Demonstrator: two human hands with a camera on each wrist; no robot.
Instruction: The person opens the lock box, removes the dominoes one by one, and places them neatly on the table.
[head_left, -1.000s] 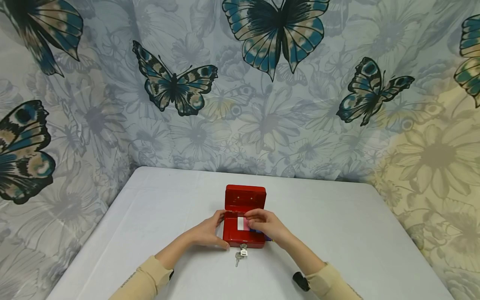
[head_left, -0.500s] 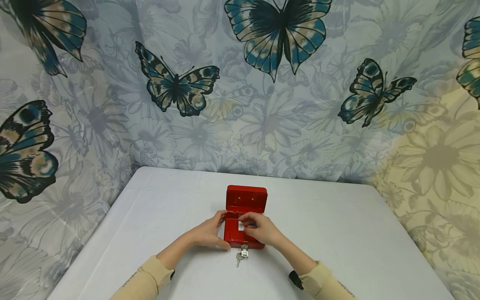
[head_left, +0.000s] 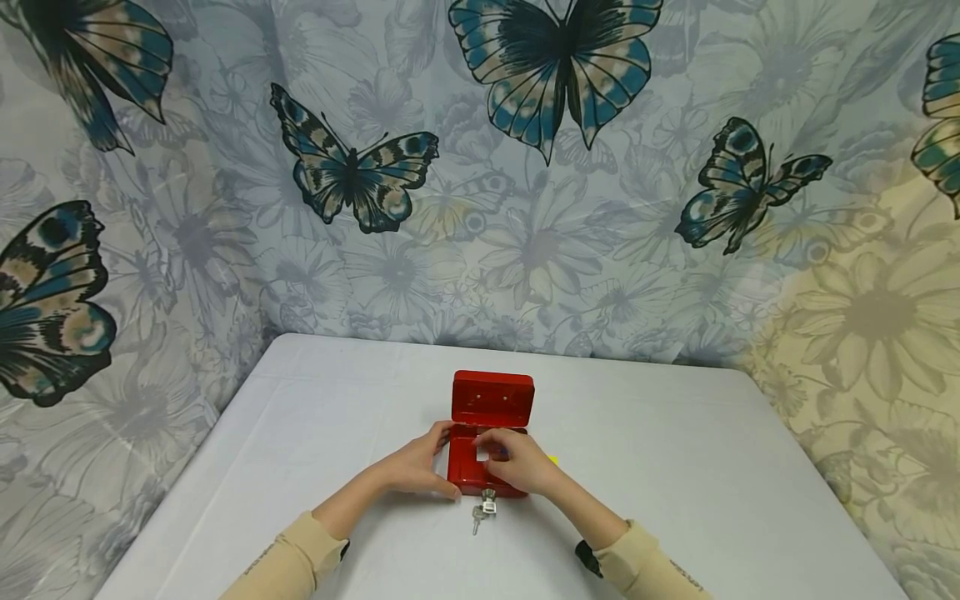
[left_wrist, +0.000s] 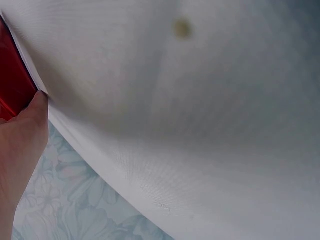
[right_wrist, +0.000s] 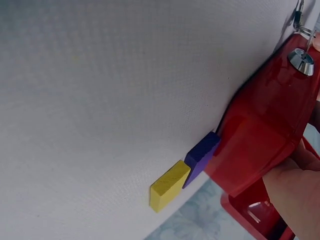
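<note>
A red cash box stands on the table with its lid raised, and a key hangs at its front lock. My left hand grips the box's left side, thumb at the front corner, fingers toward the back. My right hand reaches over the right half of the box with bent fingers inside the opening. A white patch shows beside those fingertips, and a little blue shows under the palm. The hand hides most of the inside, so I cannot tell whether it holds something.
Outside the box's right wall, a purple block and a yellow block lie on the white table. The keys dangle in front of the box. Butterfly-patterned cloth hangs behind the table.
My right hand has shifted left and deeper over the box, covering the pink and blue things seen inside before. The yellow block now shows beyond my right wrist. My left hand has stayed put.
</note>
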